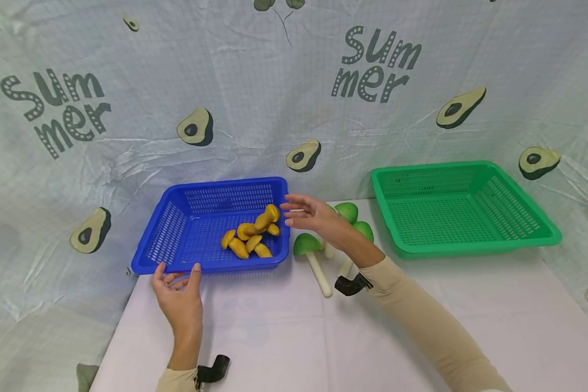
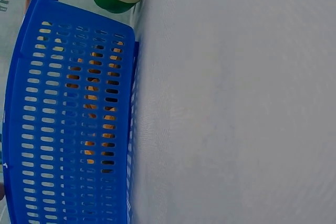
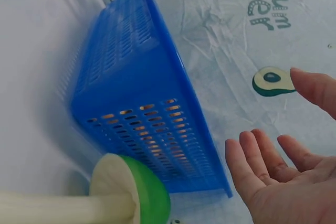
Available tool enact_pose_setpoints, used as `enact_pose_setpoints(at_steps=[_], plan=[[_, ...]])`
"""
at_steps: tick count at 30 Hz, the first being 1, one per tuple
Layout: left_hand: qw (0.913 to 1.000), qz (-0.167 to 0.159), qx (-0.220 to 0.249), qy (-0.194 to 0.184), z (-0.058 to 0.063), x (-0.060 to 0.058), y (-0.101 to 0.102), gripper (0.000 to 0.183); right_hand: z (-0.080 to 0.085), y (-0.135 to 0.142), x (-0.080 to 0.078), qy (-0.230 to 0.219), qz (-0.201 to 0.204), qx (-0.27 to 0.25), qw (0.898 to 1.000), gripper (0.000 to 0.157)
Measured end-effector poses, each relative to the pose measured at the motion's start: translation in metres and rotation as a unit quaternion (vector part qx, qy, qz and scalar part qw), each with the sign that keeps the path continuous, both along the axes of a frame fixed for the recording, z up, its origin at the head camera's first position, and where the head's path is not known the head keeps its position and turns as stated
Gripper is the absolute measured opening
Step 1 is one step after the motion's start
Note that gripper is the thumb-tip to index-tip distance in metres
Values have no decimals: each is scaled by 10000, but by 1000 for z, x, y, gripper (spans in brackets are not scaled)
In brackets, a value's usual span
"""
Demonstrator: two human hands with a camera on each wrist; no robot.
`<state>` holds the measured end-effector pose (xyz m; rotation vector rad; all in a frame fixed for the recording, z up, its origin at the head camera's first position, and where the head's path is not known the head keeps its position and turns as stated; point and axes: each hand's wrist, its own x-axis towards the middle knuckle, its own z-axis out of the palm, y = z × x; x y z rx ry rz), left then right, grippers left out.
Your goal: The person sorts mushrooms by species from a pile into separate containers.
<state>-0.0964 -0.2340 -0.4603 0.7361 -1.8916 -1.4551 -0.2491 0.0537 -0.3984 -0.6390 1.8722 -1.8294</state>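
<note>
A blue plastic basket (image 1: 196, 242) stands on the left of the table, with several yellow toy mushrooms (image 1: 237, 247) toward its right end. At its near rim, by the left corner, the fingertips of my left hand (image 1: 178, 305) touch the edge, thumb and fingers spread apart. My right hand (image 1: 316, 215) hovers beside the right rim, fingers loosely extended and nothing in them; in the right wrist view its palm (image 3: 294, 198) faces up, apart from the basket. Below my right forearm lie several green-capped toy mushrooms (image 1: 306, 245) with pale stems, partly hidden by it.
A green plastic basket (image 1: 475, 250) with no contents stands at the right rear of the table. Behind both baskets hangs a pale cloth (image 1: 255, 109) printed with avocados and lettering. White cloth covers the tabletop (image 1: 284, 337).
</note>
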Motion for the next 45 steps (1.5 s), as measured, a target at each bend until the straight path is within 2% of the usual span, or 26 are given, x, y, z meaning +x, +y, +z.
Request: enact_pose_setpoints(at_steps=[4,13,22,28,33,45], plan=[[9999,50,-118,-95,3,2,-4,71,7,12,7,154,-112,179,9997,63],[9996,165,-165,135,10,3,-9,56,15,48,18,412,-546,520,9963,67],[9997,-74,16,252,24,4,1,56,23,77,31,644,-997,919,9887,68],[9977,-501,-33,464,35,4,16,53,27,102,41,694,-1299,936,9847,68],[9930,-999,63,624,36,3,29,53,25,125,48,688,-1498,1077,9804,69],[9819,-1809,56,559,43,2,52,52,17,175,69,752,-1965,1350,9682,67]])
